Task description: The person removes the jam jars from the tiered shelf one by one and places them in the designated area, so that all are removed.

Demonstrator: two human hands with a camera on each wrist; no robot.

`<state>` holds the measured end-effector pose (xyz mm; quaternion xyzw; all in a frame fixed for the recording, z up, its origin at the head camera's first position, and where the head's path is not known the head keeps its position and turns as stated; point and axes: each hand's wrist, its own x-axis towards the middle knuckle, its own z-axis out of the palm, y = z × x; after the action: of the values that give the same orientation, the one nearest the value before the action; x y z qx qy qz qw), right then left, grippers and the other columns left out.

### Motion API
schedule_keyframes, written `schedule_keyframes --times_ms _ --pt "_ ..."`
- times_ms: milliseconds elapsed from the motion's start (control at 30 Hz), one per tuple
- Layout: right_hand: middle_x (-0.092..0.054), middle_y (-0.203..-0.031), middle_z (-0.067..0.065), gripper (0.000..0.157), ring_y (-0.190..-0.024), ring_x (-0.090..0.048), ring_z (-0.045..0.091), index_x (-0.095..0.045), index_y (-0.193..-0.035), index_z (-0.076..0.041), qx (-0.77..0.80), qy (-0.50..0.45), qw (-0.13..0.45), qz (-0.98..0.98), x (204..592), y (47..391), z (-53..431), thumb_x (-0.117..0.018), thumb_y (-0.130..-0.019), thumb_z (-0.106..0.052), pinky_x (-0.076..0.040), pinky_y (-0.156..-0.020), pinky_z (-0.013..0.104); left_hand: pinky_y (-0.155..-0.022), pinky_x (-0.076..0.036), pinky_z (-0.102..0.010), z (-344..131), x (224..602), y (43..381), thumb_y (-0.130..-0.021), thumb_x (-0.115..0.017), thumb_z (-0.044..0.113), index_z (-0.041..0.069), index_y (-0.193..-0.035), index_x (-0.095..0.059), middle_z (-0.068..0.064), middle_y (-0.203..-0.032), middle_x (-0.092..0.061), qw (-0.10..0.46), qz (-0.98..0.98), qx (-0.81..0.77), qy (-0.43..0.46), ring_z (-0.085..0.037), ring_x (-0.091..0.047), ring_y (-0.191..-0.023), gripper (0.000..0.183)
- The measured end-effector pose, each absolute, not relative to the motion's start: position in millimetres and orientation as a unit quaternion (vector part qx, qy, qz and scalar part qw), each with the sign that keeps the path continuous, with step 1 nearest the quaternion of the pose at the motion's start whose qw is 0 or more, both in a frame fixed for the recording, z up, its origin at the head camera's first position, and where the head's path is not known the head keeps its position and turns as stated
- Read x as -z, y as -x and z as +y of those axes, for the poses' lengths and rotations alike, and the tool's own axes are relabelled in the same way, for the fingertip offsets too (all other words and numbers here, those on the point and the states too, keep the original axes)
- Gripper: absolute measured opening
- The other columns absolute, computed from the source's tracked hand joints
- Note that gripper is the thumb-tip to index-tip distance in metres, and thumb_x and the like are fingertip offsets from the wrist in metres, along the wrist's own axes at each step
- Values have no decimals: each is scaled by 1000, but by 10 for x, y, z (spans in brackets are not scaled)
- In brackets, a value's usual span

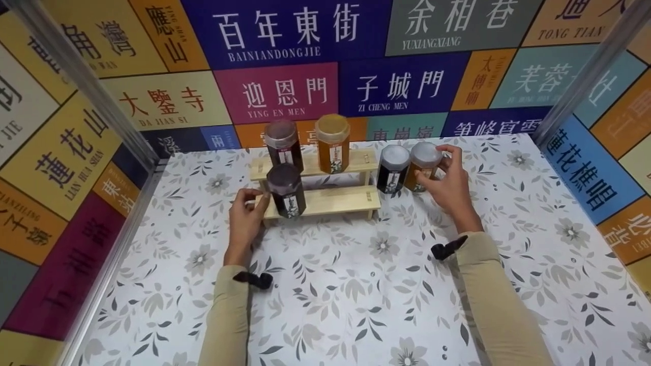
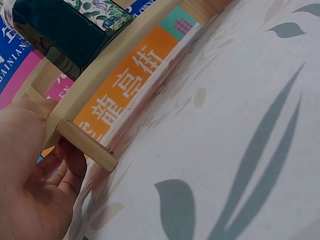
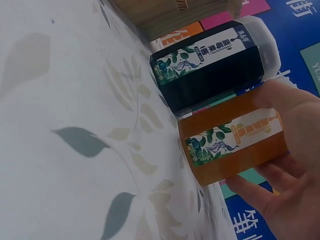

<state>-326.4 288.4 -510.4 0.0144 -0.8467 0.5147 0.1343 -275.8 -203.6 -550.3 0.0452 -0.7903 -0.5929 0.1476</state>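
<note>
My left hand (image 1: 245, 216) grips the left end of the lower step of a two-step wooden shelf (image 1: 346, 200), fingers curled beneath the board in the left wrist view. A dark jar (image 1: 286, 195) stands on that step, close to the hand. On the upper step are a dark red jar (image 1: 283, 145) and an orange jar (image 1: 332, 145). Right of the shelf, my right hand (image 1: 450, 183) holds an amber jar (image 3: 230, 140) between thumb and fingers. Beside it stands a dark jar with a pale lid (image 3: 210, 62). Whether the amber jar's base touches the table cannot be told.
A white cloth with grey flowers and leaves (image 1: 351, 284) covers the table. Colourful panels with Chinese lettering (image 1: 290, 30) rise behind and at both sides, with clear upright edges (image 1: 109, 96) at the corners. Black straps (image 1: 450, 247) sit on both wrists.
</note>
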Motion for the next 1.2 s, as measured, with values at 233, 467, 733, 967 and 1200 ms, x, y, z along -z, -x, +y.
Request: schedule_keyframes --times_ms 233,467,733,967,1200 --pt "-62 -152 18 77 -145 -59 31 -34 -156 -24 -494 -42 127 -859 5036 3227 2892 -83 -96 -24 -55 -108 56 -59 -48 -25 -2032 5524 2757 -104 -76 36 10 -124 -66 -9 -121 -65 146 -794 588 -51 -20 -59 -78 34" --pt "-42 -166 19 98 -154 -42 40 -28 -167 -20 -420 -61 146 -894 4909 3101 2751 -85 -93 -49 -36 -121 66 -60 -49 -28 -2031 5511 2742 -104 -75 39 13 -123 -67 -7 -121 -65 146 -799 581 -50 -21 -60 -78 33" --pt "-54 -160 10 73 -156 -42 30 -54 -153 -11 -384 -168 323 -848 4720 2834 1985 -87 -93 -38 -31 -131 53 -57 -49 -26 -2050 5496 2733 -104 -76 34 11 -124 -66 -9 -122 -65 142 -795 588 -50 -19 -61 -76 32" --pt "-60 -154 9 65 -147 -53 23 -55 -154 -14 -393 -282 283 -828 4703 2551 1217 -83 -98 -32 -44 -125 44 -55 -47 -26 -2055 5518 2743 -104 -76 36 11 -124 -66 -10 -121 -64 140 -789 596 -50 -18 -57 -71 34" --pt "-51 -163 8 75 -141 -59 22 -43 -164 -24 -415 -327 210 -823 4808 2429 654 -81 -100 -33 -58 -108 37 -56 -49 -26 -2030 5511 2743 -104 -76 35 12 -124 -66 -8 -120 -64 139 -791 593 -55 -19 -61 -76 32"
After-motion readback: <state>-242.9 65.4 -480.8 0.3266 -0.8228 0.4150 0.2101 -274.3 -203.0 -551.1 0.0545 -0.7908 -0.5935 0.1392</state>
